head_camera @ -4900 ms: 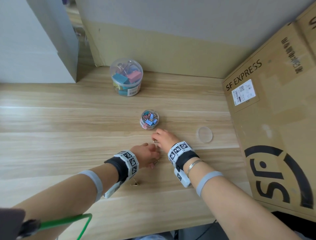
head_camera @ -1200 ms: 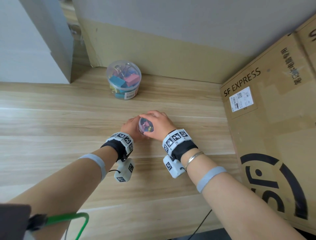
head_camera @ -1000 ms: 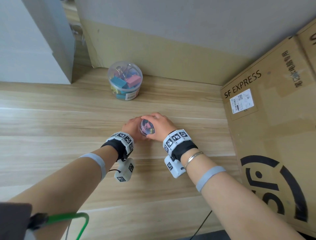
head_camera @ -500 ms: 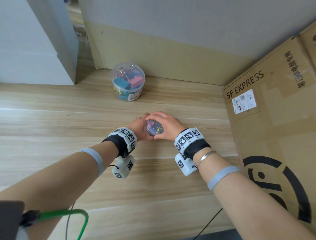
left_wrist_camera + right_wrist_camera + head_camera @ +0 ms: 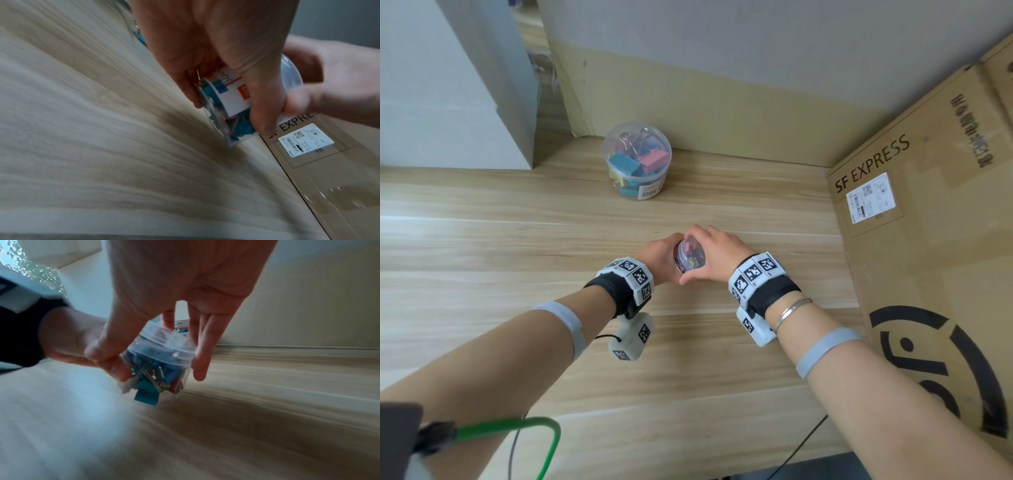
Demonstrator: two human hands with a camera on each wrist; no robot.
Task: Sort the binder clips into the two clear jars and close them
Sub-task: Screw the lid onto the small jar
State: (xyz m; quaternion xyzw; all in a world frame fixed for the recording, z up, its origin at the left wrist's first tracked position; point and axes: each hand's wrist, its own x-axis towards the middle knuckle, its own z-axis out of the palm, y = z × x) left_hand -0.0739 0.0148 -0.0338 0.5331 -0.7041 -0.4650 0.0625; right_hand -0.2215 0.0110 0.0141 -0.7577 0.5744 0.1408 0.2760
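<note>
A small clear jar [image 5: 689, 257] full of little coloured binder clips stands on the wooden table [image 5: 517, 240] at the middle. My left hand [image 5: 659, 257] grips the jar's body [image 5: 232, 104] from the left, thumb and fingers curled round its labelled wall. My right hand [image 5: 717, 255] holds the clear lid [image 5: 164, 344] from above, thumb and fingers spread round its rim; the lid sits on the jar's mouth. A larger clear jar [image 5: 637, 160] with big blue, pink and yellow clips stands lidded at the back of the table.
A big cardboard box [image 5: 928, 257] marked SF EXPRESS fills the right side, close to my right wrist. A cardboard sheet [image 5: 705, 102] leans on the wall behind, and a white panel [image 5: 448, 102] stands at the back left. A green cable [image 5: 517, 425] hangs near my left elbow.
About five seconds ago the lid lay on the table to the right and both hands picked at loose clips. Since then both hands have stayed on the small jar with the lid on top.
</note>
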